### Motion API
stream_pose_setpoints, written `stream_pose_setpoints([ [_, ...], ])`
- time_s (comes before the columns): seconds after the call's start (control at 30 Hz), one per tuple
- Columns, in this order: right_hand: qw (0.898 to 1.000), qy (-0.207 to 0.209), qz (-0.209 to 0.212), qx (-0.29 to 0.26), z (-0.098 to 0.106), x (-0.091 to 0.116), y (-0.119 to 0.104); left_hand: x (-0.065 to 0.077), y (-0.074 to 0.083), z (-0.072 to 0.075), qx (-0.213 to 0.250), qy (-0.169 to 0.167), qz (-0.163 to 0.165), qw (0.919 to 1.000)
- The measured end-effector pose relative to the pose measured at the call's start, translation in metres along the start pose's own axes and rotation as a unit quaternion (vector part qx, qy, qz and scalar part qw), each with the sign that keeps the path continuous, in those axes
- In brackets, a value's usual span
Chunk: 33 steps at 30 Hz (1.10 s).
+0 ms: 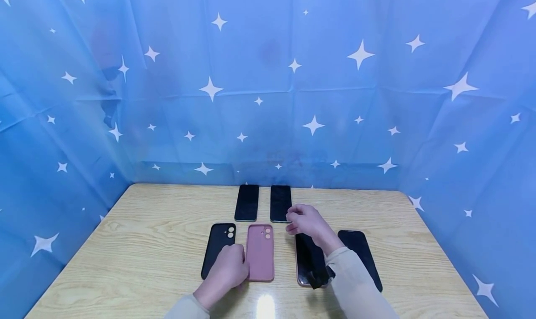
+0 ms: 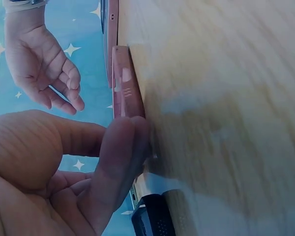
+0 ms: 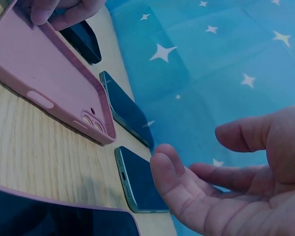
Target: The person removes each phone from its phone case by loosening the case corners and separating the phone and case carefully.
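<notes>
A pink phone case point(image 1: 260, 254) lies with its open side up in the middle of the table. At its near left corner my left hand point(image 1: 230, 263) pinches the edge, with a fingertip over the inside in the right wrist view. My right hand point(image 1: 310, 223) is held above the table with fingers loosely bent and nothing between them. It is nearest to a dark phone point(image 1: 280, 202) at the back. Beneath the right wrist lies a phone with a pink rim point(image 1: 304, 254), partly hidden by the arm. A black phone case point(image 1: 217, 244) lies left of the pink one, partly covered by the left hand.
Another dark phone point(image 1: 247, 202) lies at the back, left of the first. Right of my right forearm is a further black phone point(image 1: 362, 251). A blue curtain point(image 1: 259, 123) with white stars hangs behind the wooden table point(image 1: 155, 244) and along its sides.
</notes>
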State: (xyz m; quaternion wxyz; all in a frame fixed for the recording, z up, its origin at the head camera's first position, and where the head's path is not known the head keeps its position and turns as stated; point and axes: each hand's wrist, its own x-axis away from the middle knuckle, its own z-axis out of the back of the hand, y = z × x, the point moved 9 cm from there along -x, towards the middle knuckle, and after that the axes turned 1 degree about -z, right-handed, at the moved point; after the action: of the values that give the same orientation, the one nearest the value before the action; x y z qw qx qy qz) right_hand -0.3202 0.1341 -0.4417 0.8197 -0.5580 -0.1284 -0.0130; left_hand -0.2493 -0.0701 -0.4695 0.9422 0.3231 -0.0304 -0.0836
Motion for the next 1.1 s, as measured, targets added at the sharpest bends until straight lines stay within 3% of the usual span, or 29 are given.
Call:
stream_pose_setpoints([
  [0.2, 1.000, 0.005, 0.014, 0.009, 0.010, 0.004, -0.004, 0.000, 0.006, 0.007, -0.030, 0.024, -0.009, 0.9992],
  [0.37, 0.999, 0.016, 0.030, 0.036, 0.022, 0.008, -0.005, 0.000, 0.022, 0.016, -0.050, 0.067, -0.046, 0.9954],
  [0.5, 0.996, 0.034, 0.057, 0.066, 0.033, 0.012, -0.005, 0.000, 0.033, 0.017, -0.039, 0.083, -0.069, 0.9934],
  [0.73, 0.989, 0.064, 0.076, 0.106, 0.050, 0.019, 0.002, -0.002, 0.058, 0.008, -0.021, 0.078, -0.112, 0.9903],
  [0.87, 0.985, 0.087, 0.082, 0.127, 0.060, 0.022, 0.009, -0.003, 0.073, -0.002, -0.016, 0.055, -0.133, 0.9895],
  [1.1, 0.977, 0.119, 0.104, 0.144, 0.074, 0.025, 0.019, -0.007, 0.092, -0.017, -0.058, 0.047, -0.142, 0.9870],
])
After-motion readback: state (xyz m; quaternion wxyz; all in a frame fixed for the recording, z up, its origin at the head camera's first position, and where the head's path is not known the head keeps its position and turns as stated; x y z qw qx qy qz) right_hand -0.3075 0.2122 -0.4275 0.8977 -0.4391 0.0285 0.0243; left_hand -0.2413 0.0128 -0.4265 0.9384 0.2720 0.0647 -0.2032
